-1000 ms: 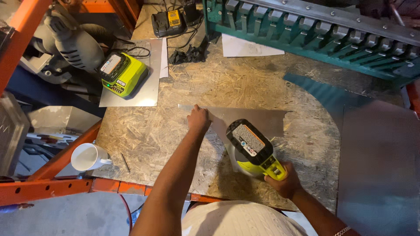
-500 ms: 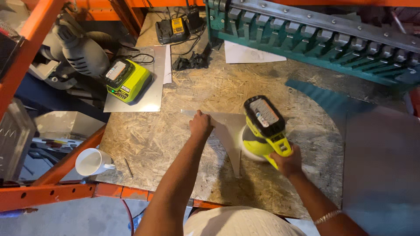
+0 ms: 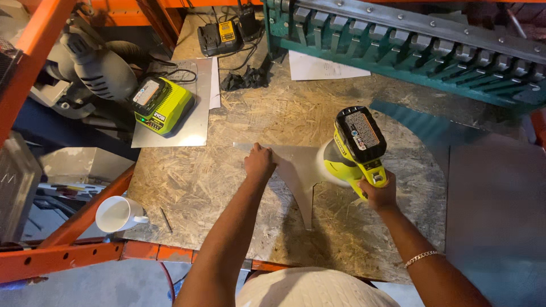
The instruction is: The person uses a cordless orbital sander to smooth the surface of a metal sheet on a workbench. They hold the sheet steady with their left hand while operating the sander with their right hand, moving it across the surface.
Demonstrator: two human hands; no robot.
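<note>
A: What is the left hand (image 3: 260, 162) doing?

B: It lies palm down on the upper left edge of a thin grey metal sheet piece (image 3: 296, 170), fingers close together and pressing it flat against the chipboard bench top (image 3: 227, 182). The sheet runs rightward from those fingers and narrows to a point toward the person's body.

A: And the right hand (image 3: 380, 192)?

B: Its fingers are wrapped tight round the handle of a yellow-green cordless power tool (image 3: 352, 149). The tool's black battery sits above the fingers, and its round head rests on the right part of the sheet, left of the knuckles. A bracelet (image 3: 420, 258) shows on that wrist.

A: What lies beyond the left fingers?

B: Up and to the left, well apart from them, a yellow-green battery charger (image 3: 162, 105) stands on a flat metal plate (image 3: 193, 128). Further up is a black and yellow charger (image 3: 219, 37) with cables. Down and left of the fingers, a white mug (image 3: 116, 215) sits on its side at the bench edge, by the orange rack beam (image 3: 62, 258).

A: And past the right fingers?

B: A large grey sheet (image 3: 495, 210) lies to their right, and a green metal bending machine (image 3: 409, 48) runs along the far side of the bench
</note>
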